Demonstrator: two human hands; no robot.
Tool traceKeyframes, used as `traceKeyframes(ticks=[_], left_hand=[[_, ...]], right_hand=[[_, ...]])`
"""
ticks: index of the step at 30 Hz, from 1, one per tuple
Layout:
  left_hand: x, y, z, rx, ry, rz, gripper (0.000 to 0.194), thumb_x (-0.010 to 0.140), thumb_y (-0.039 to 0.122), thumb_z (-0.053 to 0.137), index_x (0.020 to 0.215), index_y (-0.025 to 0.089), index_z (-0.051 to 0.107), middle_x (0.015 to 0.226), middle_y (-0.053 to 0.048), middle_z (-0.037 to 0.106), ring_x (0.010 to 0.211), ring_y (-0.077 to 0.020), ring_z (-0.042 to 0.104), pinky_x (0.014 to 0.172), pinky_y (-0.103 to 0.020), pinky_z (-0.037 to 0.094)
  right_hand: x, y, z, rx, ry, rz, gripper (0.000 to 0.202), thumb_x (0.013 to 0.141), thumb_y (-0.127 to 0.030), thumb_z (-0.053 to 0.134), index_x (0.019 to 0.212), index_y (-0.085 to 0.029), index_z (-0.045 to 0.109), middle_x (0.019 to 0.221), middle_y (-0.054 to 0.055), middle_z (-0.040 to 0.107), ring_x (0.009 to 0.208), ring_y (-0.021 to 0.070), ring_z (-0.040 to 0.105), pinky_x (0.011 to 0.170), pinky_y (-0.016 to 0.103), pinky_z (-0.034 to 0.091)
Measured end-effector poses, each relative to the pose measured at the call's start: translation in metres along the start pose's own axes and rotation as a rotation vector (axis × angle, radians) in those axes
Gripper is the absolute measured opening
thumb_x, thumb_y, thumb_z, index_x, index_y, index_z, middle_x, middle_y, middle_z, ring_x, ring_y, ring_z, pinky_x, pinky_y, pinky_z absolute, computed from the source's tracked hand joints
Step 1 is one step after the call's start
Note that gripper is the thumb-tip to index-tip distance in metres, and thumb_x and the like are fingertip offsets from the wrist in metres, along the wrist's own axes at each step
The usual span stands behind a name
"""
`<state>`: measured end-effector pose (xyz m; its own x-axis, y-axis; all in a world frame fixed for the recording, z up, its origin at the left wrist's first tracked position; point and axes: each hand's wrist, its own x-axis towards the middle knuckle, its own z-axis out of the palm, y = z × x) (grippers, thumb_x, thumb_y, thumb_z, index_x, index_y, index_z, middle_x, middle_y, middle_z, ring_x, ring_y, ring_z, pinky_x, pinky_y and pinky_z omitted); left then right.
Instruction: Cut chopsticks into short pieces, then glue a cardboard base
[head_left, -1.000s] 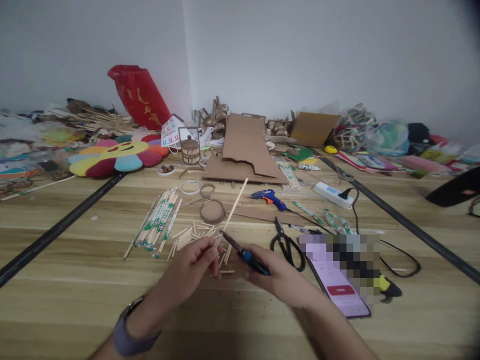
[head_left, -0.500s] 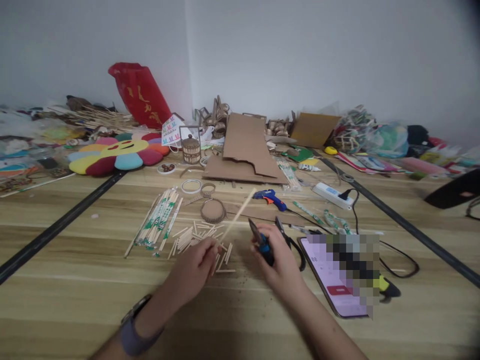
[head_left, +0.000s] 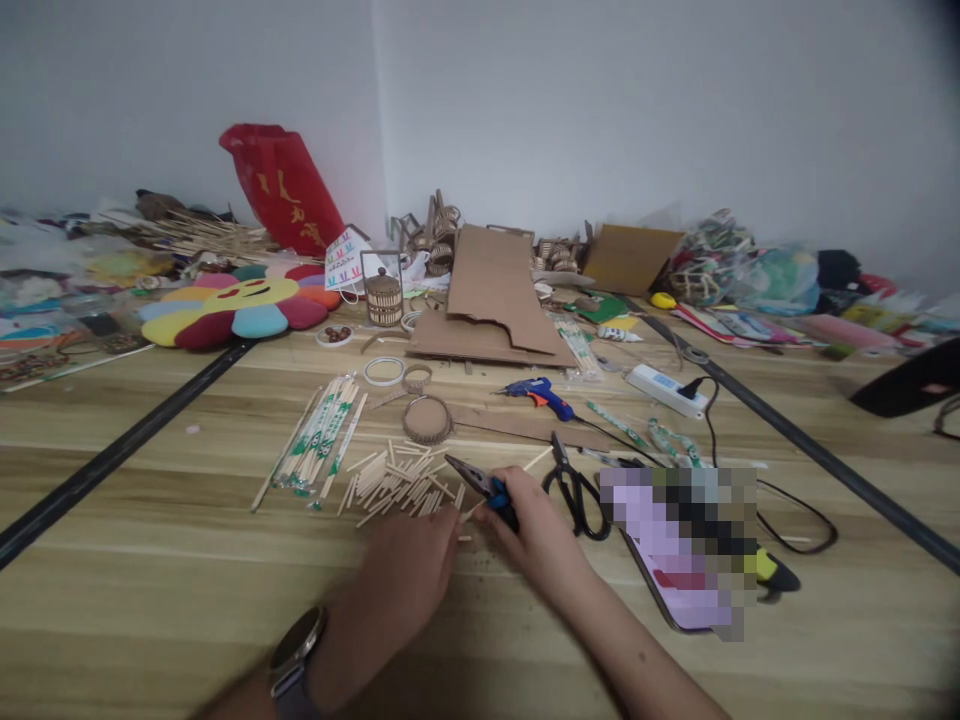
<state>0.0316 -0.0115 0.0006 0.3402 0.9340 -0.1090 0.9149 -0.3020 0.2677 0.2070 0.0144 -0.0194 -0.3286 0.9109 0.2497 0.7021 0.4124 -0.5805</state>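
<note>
I view a light wood-grain tabletop (head_left: 150, 620) through the head camera. The person's right hand (head_left: 536, 530) is clamped around a pair of pliers (head_left: 472, 476) with a grey metal nose and blue-and-black handles; the nose points up and to the left. A thin, pale wooden stick (head_left: 538, 459) runs diagonally behind the right hand, its upper end emerging near the black-handled scissors (head_left: 576, 495) and its lower part showing between both hands. The person's left hand (head_left: 409, 560), with a dark-faced watch (head_left: 298, 640) at the wrist, is curled at the lower part of the stick; its fingertips are hidden, so I cannot tell whether it grips. Directly beyond the left hand I locate a loose pile of short, pale wooden pieces (head_left: 397, 483). Beyond the pile lies a round brown disc with a ribbed edge (head_left: 427, 418). Paper-wrapped sticks with green print (head_left: 319, 440) lie left of the pile; a blue glue gun with an orange trigger (head_left: 551, 398) lies beyond the pliers.
</note>
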Motion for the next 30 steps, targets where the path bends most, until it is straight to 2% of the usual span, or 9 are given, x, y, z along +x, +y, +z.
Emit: traceKeyframes(ticks=[6, 11, 15, 17, 19, 21, 24, 28, 30], left_hand=[[-0.001, 0.003, -0.009, 0.013, 0.039, -0.021, 0.033, 0.093, 0.016, 0.036, 0.097, 0.019, 0.068, 0.083, -0.015, 0.073, 0.08, -0.0301, 0.068, 0.073, -0.038, 0.045], [-0.002, 0.011, -0.008, 0.076, 0.033, -0.078, 0.033, 0.091, 0.014, 0.038, 0.095, 0.018, 0.07, 0.082, -0.015, 0.074, 0.079, -0.029, 0.068, 0.07, -0.036, 0.045], [-0.001, 0.009, -0.005, 0.073, 0.035, -0.129, 0.035, 0.09, 0.013, 0.035, 0.089, 0.016, 0.07, 0.078, -0.018, 0.072, 0.078, -0.0312, 0.067, 0.067, -0.036, 0.044], [0.0, 0.001, -0.007, -0.053, 0.054, -0.082, 0.033, 0.091, 0.016, 0.035, 0.086, 0.017, 0.067, 0.078, -0.016, 0.071, 0.078, -0.03, 0.065, 0.067, -0.035, 0.043], [0.002, -0.011, -0.009, -0.354, 0.033, 0.053, 0.03, 0.094, 0.028, 0.037, 0.079, 0.019, 0.062, 0.073, -0.009, 0.069, 0.07, -0.0237, 0.062, 0.063, -0.03, 0.041], [0.005, -0.022, -0.009, -0.768, -0.115, 0.143, 0.033, 0.095, 0.043, 0.038, 0.081, 0.021, 0.058, 0.057, 0.0, 0.06, 0.053, -0.0161, 0.054, 0.058, -0.026, 0.04], [0.01, -0.029, -0.005, -1.198, -0.186, 0.055, 0.041, 0.088, 0.059, 0.044, 0.078, 0.02, 0.052, 0.056, 0.002, 0.059, 0.049, -0.014, 0.055, 0.055, -0.025, 0.043], [0.012, -0.022, 0.003, -1.257, -0.22, -0.035, 0.048, 0.081, 0.065, 0.054, 0.079, 0.017, 0.056, 0.074, -0.004, 0.07, 0.07, -0.0185, 0.067, 0.068, -0.028, 0.048], [0.012, -0.019, 0.007, -1.205, -0.24, -0.017, 0.05, 0.082, 0.066, 0.053, 0.081, 0.017, 0.059, 0.078, -0.005, 0.072, 0.075, -0.0197, 0.067, 0.07, -0.029, 0.047]], right_hand=[[-0.001, -0.009, 0.003, -0.103, 0.009, 0.102, 0.013, 0.085, -0.021, 0.055, 0.098, -0.018, 0.055, 0.094, 0.01, 0.066, 0.089, 0.026, 0.061, 0.074, 0.033, 0.044], [-0.005, -0.016, 0.008, -0.215, 0.061, 0.093, 0.011, 0.084, -0.022, 0.055, 0.095, -0.019, 0.057, 0.088, 0.008, 0.066, 0.081, 0.0248, 0.062, 0.066, 0.03, 0.039], [-0.004, -0.016, 0.01, -0.229, 0.089, 0.072, 0.011, 0.084, -0.019, 0.052, 0.093, -0.019, 0.057, 0.088, 0.01, 0.065, 0.081, 0.0254, 0.06, 0.069, 0.032, 0.039], [-0.001, -0.011, 0.003, -0.092, 0.073, 0.067, 0.009, 0.084, -0.02, 0.05, 0.092, -0.019, 0.055, 0.087, 0.009, 0.064, 0.08, 0.0243, 0.058, 0.07, 0.032, 0.04], [0.002, -0.005, -0.008, 0.116, 0.033, 0.077, 0.006, 0.086, -0.024, 0.049, 0.088, -0.02, 0.052, 0.081, 0.005, 0.061, 0.076, 0.0213, 0.056, 0.068, 0.03, 0.042], [0.004, 0.001, -0.022, 0.293, -0.009, 0.082, 0.011, 0.088, -0.031, 0.05, 0.084, -0.021, 0.05, 0.078, 0.002, 0.058, 0.072, 0.0184, 0.055, 0.066, 0.028, 0.042], [0.003, 0.001, -0.035, 0.371, -0.051, 0.061, 0.013, 0.089, -0.033, 0.051, 0.084, -0.021, 0.051, 0.078, 0.0, 0.056, 0.073, 0.0166, 0.053, 0.067, 0.026, 0.042], [-0.002, -0.01, -0.031, 0.344, -0.163, 0.002, 0.005, 0.089, -0.024, 0.051, 0.088, -0.021, 0.054, 0.081, 0.0, 0.062, 0.074, 0.0163, 0.056, 0.067, 0.025, 0.042], [-0.004, -0.014, -0.024, 0.338, -0.197, -0.03, 0.014, 0.088, -0.018, 0.051, 0.1, -0.021, 0.056, 0.091, 0.003, 0.067, 0.082, 0.0177, 0.061, 0.073, 0.025, 0.044]])
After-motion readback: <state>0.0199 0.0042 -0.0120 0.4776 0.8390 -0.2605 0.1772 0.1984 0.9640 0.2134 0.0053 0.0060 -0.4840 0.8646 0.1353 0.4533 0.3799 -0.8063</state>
